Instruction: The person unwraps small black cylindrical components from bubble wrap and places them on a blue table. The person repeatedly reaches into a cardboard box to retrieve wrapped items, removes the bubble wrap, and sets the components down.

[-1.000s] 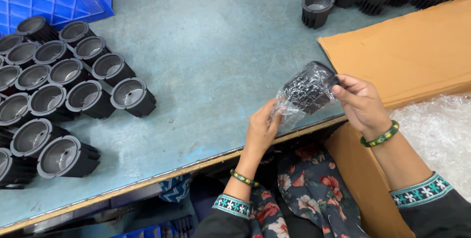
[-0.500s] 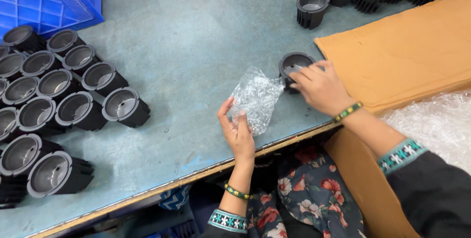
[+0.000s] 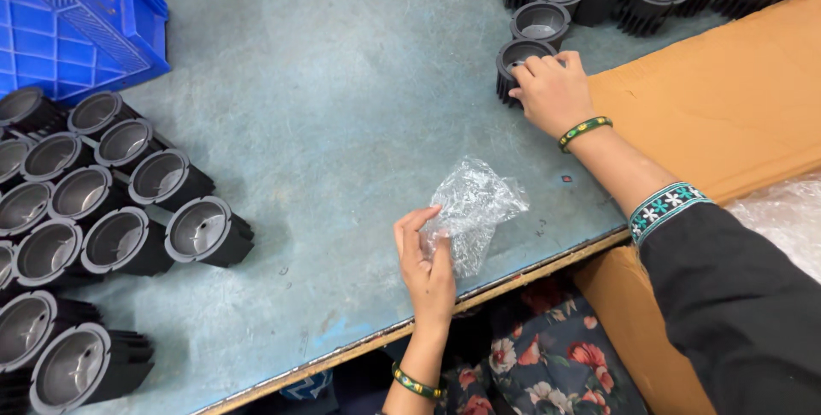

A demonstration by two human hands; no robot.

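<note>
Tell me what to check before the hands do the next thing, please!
1. Left hand holds the clear plastic bag: ok, fingers pinch its edge.
2. Right hand rests on the black finned cup: ok.
3. Cup stands upright on the table: ok.
4. Bag is empty: ok, it looks crumpled and flat.
5. Bag mouth is open: cannot tell.
6. Right hand's grip is firm: cannot tell, the fingers lie over the rim.
</note>
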